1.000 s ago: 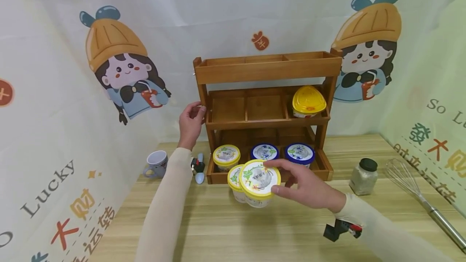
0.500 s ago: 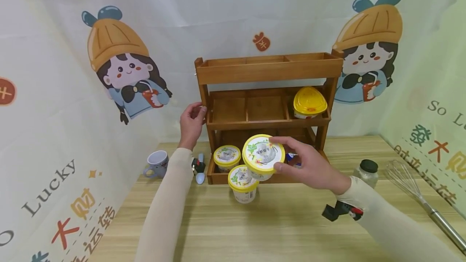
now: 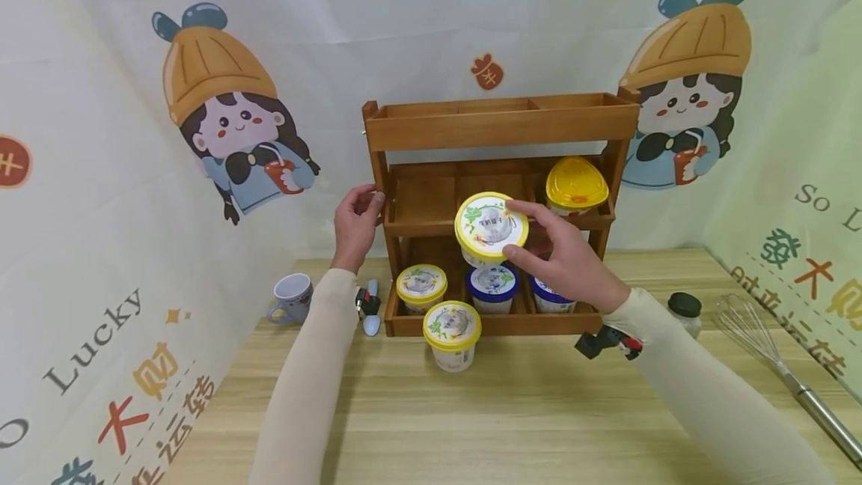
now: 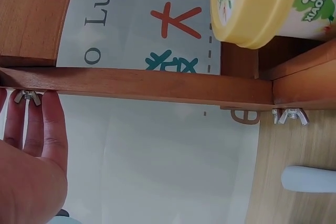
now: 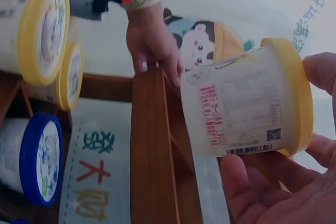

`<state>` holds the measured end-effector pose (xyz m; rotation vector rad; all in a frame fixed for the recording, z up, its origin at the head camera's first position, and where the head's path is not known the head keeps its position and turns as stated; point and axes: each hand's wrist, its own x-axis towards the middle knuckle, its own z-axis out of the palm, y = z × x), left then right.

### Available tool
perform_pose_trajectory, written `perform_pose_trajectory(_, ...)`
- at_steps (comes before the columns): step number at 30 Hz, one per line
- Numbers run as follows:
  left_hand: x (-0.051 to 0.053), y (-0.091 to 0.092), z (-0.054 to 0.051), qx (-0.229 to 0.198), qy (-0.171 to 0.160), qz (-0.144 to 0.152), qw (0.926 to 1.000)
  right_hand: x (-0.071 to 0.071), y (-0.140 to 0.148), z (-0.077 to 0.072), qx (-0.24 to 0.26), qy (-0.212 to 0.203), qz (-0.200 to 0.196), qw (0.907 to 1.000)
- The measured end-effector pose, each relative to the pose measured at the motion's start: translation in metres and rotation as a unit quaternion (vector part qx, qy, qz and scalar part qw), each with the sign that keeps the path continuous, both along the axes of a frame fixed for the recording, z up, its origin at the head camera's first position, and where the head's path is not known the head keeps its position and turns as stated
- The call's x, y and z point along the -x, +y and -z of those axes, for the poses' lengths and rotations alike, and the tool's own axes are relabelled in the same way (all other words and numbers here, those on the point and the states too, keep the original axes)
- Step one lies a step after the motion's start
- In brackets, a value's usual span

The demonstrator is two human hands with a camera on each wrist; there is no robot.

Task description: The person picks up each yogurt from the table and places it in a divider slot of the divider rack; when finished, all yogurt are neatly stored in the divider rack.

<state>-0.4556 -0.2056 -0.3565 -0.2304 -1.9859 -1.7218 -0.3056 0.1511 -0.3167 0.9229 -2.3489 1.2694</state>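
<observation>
My right hand (image 3: 566, 257) grips a white tub with a yellow-rimmed lid (image 3: 490, 227), thumb and fingers at the lid's edge. The held tub (image 5: 239, 103) is raised in front of the wooden rack's (image 3: 494, 229) middle shelf, above the table. My left hand (image 3: 357, 227) holds the rack's left upright, its fingertips (image 4: 52, 100) beside a wing nut (image 4: 27, 96). Another yellow-lidded tub (image 3: 453, 335) stands on the table before the rack. A yellow-lidded tub (image 3: 421, 287) and two blue-lidded tubs (image 3: 493, 287) sit in the bottom shelf.
A yellow triangular-lidded container (image 3: 576, 184) occupies the middle shelf's right compartment. At left are a mug (image 3: 292, 298) and a light-blue spoon-like utensil (image 3: 371, 325). A black-lidded jar (image 3: 685, 309) and a whisk (image 3: 774, 358) lie at right. Printed cloth surrounds the table.
My right hand has lifted the tub from low beside the front tub up to the middle shelf's height. My left hand stays at the rack's upright.
</observation>
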Motion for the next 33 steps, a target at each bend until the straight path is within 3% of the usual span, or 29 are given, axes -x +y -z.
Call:
perform_pose_trajectory(11,0.003,-0.002,0.005,0.0,0.002,0.005,1.0,0.036,-0.004,-0.003,0.061,-0.018,0.054,0.9965)
perform_pose_trajectory(17,0.003,-0.002,0.002,0.003,0.006,0.003,1.0,0.047,-0.012,-0.005,0.076,0.006,0.065,0.995)
perform_pose_trajectory(23,0.002,-0.002,-0.001,0.0,0.009,0.004,1.0,0.057,-0.019,-0.007,0.066,0.027,0.086,0.9937)
perform_pose_trajectory(33,0.003,-0.003,0.002,0.003,0.005,0.006,1.0,0.073,-0.023,0.003,-0.004,0.032,0.147,0.9886)
